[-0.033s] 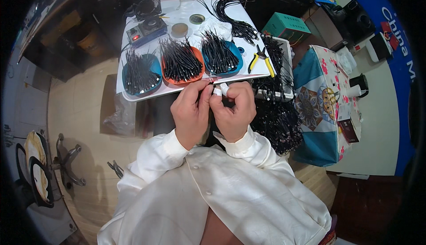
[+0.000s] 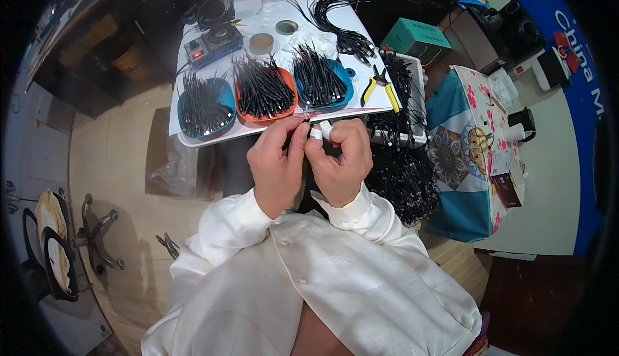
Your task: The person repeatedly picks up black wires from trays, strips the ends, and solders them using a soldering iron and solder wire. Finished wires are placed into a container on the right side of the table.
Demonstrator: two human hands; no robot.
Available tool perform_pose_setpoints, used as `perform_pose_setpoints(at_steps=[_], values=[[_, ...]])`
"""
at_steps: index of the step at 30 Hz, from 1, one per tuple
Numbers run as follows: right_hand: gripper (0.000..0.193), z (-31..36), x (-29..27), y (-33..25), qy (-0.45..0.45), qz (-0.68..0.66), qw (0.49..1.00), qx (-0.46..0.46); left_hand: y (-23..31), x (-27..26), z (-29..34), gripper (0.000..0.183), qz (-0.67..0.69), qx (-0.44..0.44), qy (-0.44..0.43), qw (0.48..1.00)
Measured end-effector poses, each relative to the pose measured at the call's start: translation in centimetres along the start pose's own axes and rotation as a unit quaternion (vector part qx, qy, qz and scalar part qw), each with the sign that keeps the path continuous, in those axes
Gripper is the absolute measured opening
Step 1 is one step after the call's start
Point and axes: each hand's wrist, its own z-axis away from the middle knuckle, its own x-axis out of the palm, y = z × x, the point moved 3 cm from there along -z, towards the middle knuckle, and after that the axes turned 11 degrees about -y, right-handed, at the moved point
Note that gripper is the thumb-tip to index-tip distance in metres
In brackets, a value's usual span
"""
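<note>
- My left hand (image 2: 274, 163) and right hand (image 2: 340, 163) pinch a small dark wire piece (image 2: 307, 122) near the flat white tabletop's (image 2: 264, 16) front edge.
- Bare surface flanks yellow-handled metal pliers (image 2: 379, 79), front-right corner.

The orange bowl (image 2: 263, 121) holds black cables (image 2: 261, 92) with silvery ends. Bowls of blue flank it, one to its left (image 2: 224, 88) and one to its right (image 2: 346, 84). The surface (image 2: 251, 18) beneath it is white. Right of the orange bowl come yellow-and-black pliers (image 2: 379, 80), then a green box (image 2: 412, 39), then a cloth (image 2: 458, 192) with pink-red flowers on white, a mandala-like motif and plain teal. Nearer than the orange bowl, white covers (image 2: 315, 134) cap fingertips of the right hand (image 2: 342, 163), below which the shirt (image 2: 354, 272) is plain white.
</note>
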Motion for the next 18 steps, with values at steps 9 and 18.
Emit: perform_pose_setpoints(at_steps=[9, 18], values=[[0.012, -1.3, -1.5, 2.7, -0.17, -0.412, 0.861, 0.244, -0.5, -0.2, -0.2, 0.017, 0.411, -0.211, -0.132, 0.877], [0.013, -2.4, -2.2, 3.3, -0.258, -0.461, 0.819, 0.224, -0.3, 0.2, -0.2, 0.017, 0.509, -0.256, -0.174, 0.803]])
